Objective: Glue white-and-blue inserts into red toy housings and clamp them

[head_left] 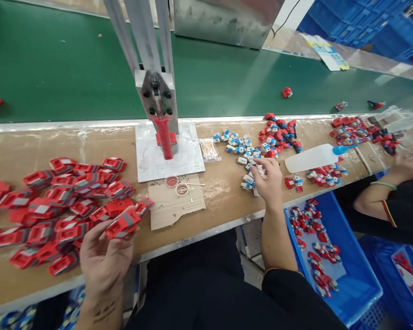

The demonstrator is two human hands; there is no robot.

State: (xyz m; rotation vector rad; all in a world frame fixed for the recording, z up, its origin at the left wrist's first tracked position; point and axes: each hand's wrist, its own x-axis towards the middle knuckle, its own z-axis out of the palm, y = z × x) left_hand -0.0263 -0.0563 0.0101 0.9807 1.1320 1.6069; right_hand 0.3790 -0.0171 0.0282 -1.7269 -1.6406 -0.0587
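Observation:
In my left hand (106, 256) is a red plastic toy part (124, 224) with grey edging, held between thumb and fingers at the near edge of a heap of similar red-and-grey parts (60, 195). My right hand (269, 179) reaches over a spread of small white, blue and yellow plastic pieces (239, 145). Its thumb and forefinger point at the pieces with a small gap between the tips; nothing is plainly held. Between the hands stands a hand press with a red handle (164, 137), over a metal base plate (144, 160). A red part shows behind the handle.
Cardboard (161, 215) carries two small dishes and cotton swabs; a swab pack (209, 150) lies alongside. To the right are red assembled pieces (277, 133), a white squeeze bottle (309, 158), a blue crate (361, 279) and a co-worker's arm (375, 192). Behind runs a green conveyor belt (220, 82).

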